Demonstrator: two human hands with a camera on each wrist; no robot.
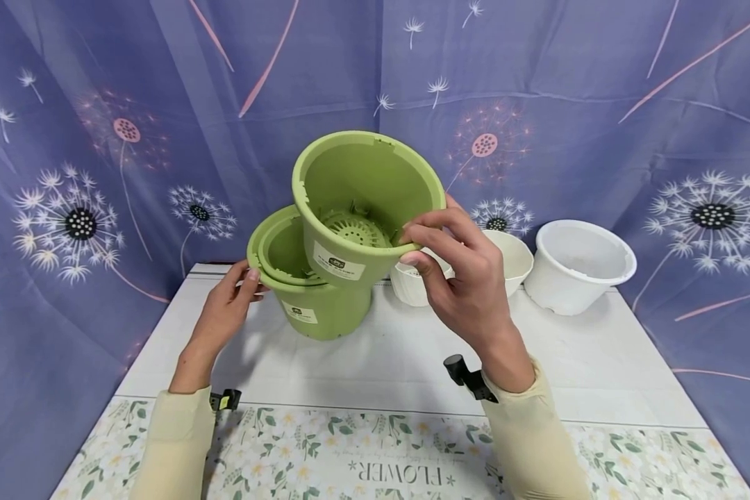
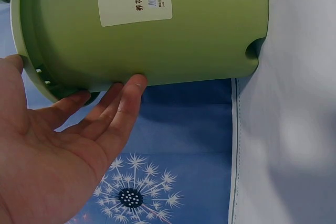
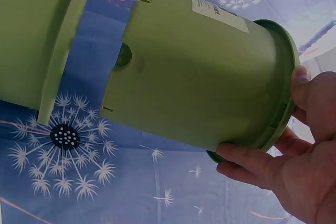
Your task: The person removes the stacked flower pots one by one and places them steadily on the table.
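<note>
Handling green pots: right hand (image 1: 469, 278) pinches one pot (image 1: 375, 191) by the rim, thumb and fingers close together, pot tilted above the nested stack (image 1: 331, 314), not touching it. Left hand (image 1: 221, 309) grips stack at its rim, thumb on the lip, longer fingers nearly straight along the wall. Stack's on the table (image 1: 400, 368). Probably mid nest/un-nest, can't tell which. Next move likely needs stack steady, pot squared up.

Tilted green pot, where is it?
In the head view, the tilted pot is central, in the right hand, above and right of the nested pots.
</note>
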